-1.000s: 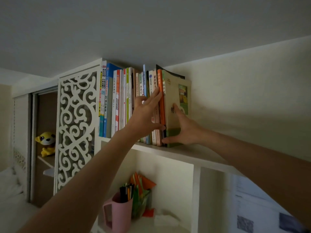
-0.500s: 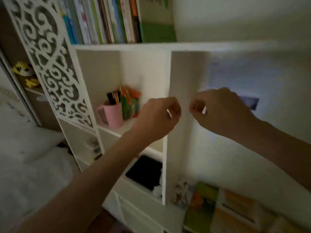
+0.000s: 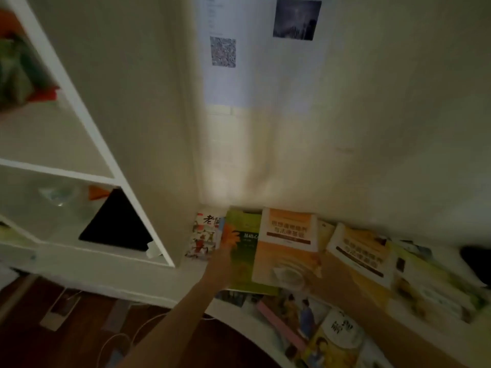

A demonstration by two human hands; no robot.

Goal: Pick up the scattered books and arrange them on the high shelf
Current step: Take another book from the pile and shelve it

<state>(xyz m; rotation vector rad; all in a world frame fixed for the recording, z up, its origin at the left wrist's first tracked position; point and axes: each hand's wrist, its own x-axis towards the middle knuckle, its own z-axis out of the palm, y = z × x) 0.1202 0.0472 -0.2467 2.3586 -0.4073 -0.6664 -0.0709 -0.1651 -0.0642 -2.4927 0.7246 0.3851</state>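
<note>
Books (image 3: 289, 245) lie scattered on a white desk (image 3: 239, 309) against the wall, overlapping each other. The left hand (image 3: 225, 257) reaches onto the green book (image 3: 243, 251) under the orange one; motion blur hides how far its fingers are spread. The right hand (image 3: 322, 264) lies at the orange book's right edge (grip too blurred to tell). A white shelf unit (image 3: 148, 208) stands left of the pile. Both forearms stretch forward and down.

Left hand (image 3: 224, 257) and right hand (image 3: 320, 264) reach the scattered books (image 3: 288, 251).
</note>
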